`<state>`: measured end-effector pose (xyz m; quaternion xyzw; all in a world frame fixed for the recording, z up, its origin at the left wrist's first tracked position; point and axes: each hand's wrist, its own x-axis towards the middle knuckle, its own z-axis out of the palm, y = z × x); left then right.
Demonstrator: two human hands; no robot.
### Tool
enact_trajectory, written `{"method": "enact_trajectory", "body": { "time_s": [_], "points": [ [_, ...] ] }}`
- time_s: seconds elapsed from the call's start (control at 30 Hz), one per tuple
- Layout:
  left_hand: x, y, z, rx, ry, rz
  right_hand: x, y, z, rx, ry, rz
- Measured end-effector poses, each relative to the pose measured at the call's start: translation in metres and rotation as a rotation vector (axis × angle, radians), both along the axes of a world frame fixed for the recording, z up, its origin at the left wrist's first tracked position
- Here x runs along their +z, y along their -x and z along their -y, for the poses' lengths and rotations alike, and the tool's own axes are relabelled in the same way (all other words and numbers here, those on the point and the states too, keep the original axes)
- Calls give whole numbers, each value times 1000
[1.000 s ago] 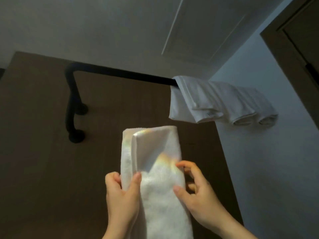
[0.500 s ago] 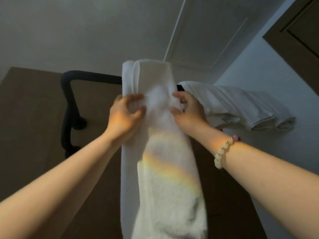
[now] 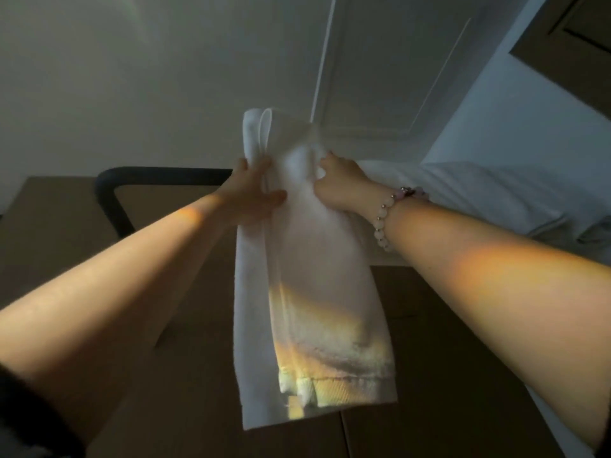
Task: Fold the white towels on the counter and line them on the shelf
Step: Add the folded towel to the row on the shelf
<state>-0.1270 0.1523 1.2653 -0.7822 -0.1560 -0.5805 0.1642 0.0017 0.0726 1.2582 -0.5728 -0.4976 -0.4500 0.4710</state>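
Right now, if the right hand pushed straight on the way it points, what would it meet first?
Probably the black tubular rail, which runs behind the folded white towel the right hand grips, beside the draped white towels. Depth is unclear.

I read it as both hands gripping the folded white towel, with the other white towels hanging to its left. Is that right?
Not quite. The head view shows the other white towels hanging to the right of the folded white towel, not its left; on the left there is only the black rail. The left hand and right hand do both grip it.
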Motion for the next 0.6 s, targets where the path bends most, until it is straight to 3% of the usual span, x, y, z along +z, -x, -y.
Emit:
{"method": "enact_trajectory", "body": {
  "time_s": [0.17,0.37,0.5,0.6],
  "points": [
    [13,-10,-4,-10,24,1,5,-7,-12,-72,65,181],
    [22,-7,-10,-70,70,-39,17,-5,-15,-210,118,227],
    [9,-5,-12,56,-172,125,31,-1,-17,-273,134,201],
    [9,-9,-12,185,-286,26,36,-3,-12,-285,179,172]
  ]
}}
